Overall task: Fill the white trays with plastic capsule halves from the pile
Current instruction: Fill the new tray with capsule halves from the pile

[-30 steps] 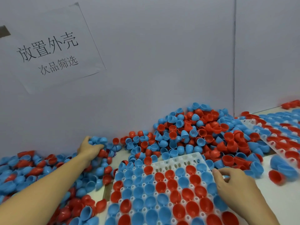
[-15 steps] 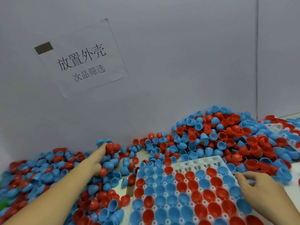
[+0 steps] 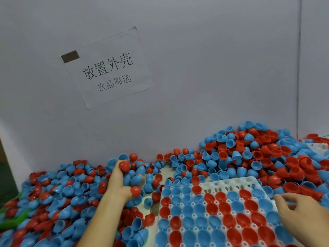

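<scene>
So nearest: white tray (image 3: pixel 231 186) at bottom right, most cells filled with blue and red capsule halves (image 3: pixel 220 218) sitting open side up; the row along its far edge is mostly bare. Right hand (image 3: pixel 300 213) rests on the tray's right edge, fingers curled, fingertips (image 3: pixel 277 196) at the rim by a blue half; can't tell if it's pinching one. Left of the tray, left hand (image 3: pixel 122 182) is raised over the loose halves, fingers curled round a scooped handful of blue and red ones. Pile (image 3: pixel 249 154) heaps up behind the tray against the grey wall (image 3: pixel 195 68), and spreads left of the tray too. A second white tray (image 3: pixel 318 147) pokes out far right of the pile. Paper sign (image 3: pixel 108 68) with printed characters is stuck on the wall above the left hand
</scene>
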Available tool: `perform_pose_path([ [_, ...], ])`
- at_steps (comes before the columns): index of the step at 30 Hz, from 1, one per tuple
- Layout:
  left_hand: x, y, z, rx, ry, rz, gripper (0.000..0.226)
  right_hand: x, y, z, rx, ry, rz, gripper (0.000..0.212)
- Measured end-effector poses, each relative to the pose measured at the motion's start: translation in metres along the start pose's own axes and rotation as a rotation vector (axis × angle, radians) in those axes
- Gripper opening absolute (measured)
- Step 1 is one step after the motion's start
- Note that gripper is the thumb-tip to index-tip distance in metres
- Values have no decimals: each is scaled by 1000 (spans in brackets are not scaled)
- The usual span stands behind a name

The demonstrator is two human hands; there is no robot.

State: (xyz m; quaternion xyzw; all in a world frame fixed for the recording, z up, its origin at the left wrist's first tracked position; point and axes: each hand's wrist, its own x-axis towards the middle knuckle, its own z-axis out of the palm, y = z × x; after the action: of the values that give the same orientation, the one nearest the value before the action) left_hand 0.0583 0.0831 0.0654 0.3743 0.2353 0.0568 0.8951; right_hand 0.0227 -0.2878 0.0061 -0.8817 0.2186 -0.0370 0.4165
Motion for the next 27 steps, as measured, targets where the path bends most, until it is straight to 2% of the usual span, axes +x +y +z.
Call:
perform_pose_path([
  [3, -22, -22, 11, -116, -32, -2, 34, -5, -9, 3, 13, 116, -43, 10],
  [6, -42, -47, 21, -206, -113, -14, 32, -16, -31, 2, 73, 214, -176, 15],
  [8, -55, -61, 28, -212, -153, -25, 17, -18, -49, 1, 92, 169, -317, 17],
  [11, -62, -79, 33, -147, -181, -53, 33, -18, -83, 1, 89, 21, -544, 19],
  [14, -65, -93, 35, -111, -241, -131, 42, -26, -104, 8, 215, -44, -670, 24],
  [19, -54, -104, 29, -1, -261, -1, 48, -40, -103, 40, 399, -128, -684, 35],
  [24, -46, -106, 32, 111, -188, 78, 73, -48, -110, 49, 438, -198, -733, 30],
  [27, -49, -109, 34, 178, -116, 171, 74, -59, -117, 59, 466, -238, -789, 30],
])
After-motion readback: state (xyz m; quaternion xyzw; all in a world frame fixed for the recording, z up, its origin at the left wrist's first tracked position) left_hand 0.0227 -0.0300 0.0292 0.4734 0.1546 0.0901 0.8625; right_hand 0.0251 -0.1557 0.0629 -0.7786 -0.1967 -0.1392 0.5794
